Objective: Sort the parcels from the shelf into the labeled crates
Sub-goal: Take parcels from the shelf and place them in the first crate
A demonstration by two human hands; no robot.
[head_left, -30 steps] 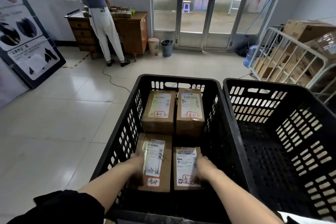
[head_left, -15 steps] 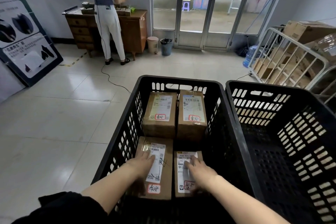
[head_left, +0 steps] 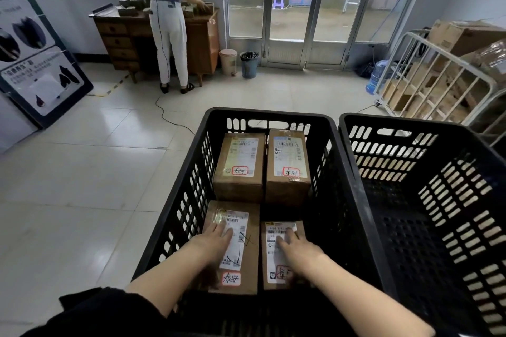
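Observation:
Several brown cardboard parcels with white labels lie in the left black crate [head_left: 347,178]. Two stand at the far end: the far left parcel [head_left: 239,167] and the far right parcel [head_left: 287,167]. Flat on top of the near left parcel [head_left: 246,252] rests my left hand [head_left: 212,241], fingers straight. On the near right parcel [head_left: 276,257], which sits lower, my right hand [head_left: 297,247] presses with its fingers laid across the label. The right black crate [head_left: 427,200] holds nothing that I can see.
A person stands at a wooden desk [head_left: 202,41] at the back left. Two bins [head_left: 249,64] stand by the glass doors. A metal cage trolley [head_left: 438,90] with cartons is at the right, a poster board [head_left: 35,57] at the left. A cable [head_left: 164,115] runs across the tiled floor.
My hands have slid from the outer sides of the two near parcels onto their tops. The near right parcel has settled lower in the crate. The person at the desk shifted right.

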